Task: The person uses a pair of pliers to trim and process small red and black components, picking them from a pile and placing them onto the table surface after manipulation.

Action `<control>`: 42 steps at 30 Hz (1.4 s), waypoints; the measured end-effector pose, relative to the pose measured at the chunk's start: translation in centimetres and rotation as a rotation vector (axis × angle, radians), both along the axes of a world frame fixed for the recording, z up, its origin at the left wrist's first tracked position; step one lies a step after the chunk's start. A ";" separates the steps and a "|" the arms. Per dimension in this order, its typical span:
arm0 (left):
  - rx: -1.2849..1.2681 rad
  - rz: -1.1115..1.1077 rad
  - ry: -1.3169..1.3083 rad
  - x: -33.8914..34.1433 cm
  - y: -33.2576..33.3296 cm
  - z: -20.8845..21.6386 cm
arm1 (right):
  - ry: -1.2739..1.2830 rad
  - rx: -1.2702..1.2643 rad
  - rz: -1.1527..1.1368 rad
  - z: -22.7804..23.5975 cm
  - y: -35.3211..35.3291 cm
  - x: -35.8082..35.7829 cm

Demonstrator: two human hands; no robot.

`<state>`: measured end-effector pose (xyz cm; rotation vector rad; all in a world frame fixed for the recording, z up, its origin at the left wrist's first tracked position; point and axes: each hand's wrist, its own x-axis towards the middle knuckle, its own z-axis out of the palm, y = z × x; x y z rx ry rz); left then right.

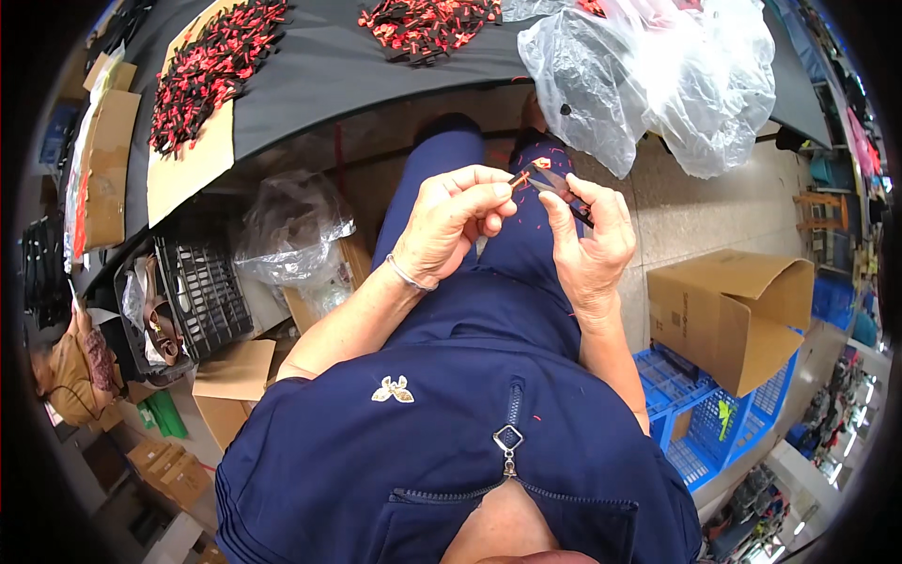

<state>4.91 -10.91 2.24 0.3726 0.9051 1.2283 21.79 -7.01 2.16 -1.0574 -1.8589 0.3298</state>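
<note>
Head view, looking down along the torso. Nearest: navy zip top, metal zip pull [507, 439] hanging at the chest. Both forearms rise from the lower edge and meet over the lap, above the navy-trousered knees.

Left hand [454, 224]: thumb and forefinger pressed together, pinching a small red-and-black piece [539, 164] at its near end; other fingers curled in under. A thin silver bangle [411, 275] sits at the wrist. The piece is held up and forward, free end toward the other hand, probably so the blades can reach it.

Right hand [590, 235]: fingers closed round a small pair of dark snips [562, 191], tips angled toward the piece and touching or just beside it; cannot tell whether the blades are shut. Hands close together over the lap, likely for steadiness and so that offcuts drop on the trousers; small red flecks show on the cloth there.

Left of the knees, on the floor: crumpled clear plastic bag [294, 228], black plastic crate [200, 291], cardboard pieces. Right: open cardboard box [728, 315] resting on a blue crate [700, 428], within arm's reach.

Farther: dark table [376, 70] across the top. On it, a heap of like red-and-black pieces [427, 23] straight ahead, a second heap [214, 70] spread on a cardboard sheet to the left, and a large clear plastic bag [648, 75] hanging over the table edge at right. Stock lies ahead of the hands; the piece being worked on is well apart from it.
</note>
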 end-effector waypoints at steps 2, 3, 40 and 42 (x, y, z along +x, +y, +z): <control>-0.007 0.001 -0.021 0.0 0.5 -0.3 | -0.011 -0.002 0.003 -0.2 0.5 0.0; -0.013 -0.001 -0.026 -0.1 0.8 -0.4 | -0.016 0.002 0.009 -0.3 0.8 0.0; 0.021 -0.140 0.135 0.4 2.6 -1.5 | -0.042 -0.235 0.062 -1.1 1.6 1.3; 0.014 -0.151 0.180 0.3 2.7 -1.7 | -0.070 -0.241 0.076 -1.2 1.7 1.4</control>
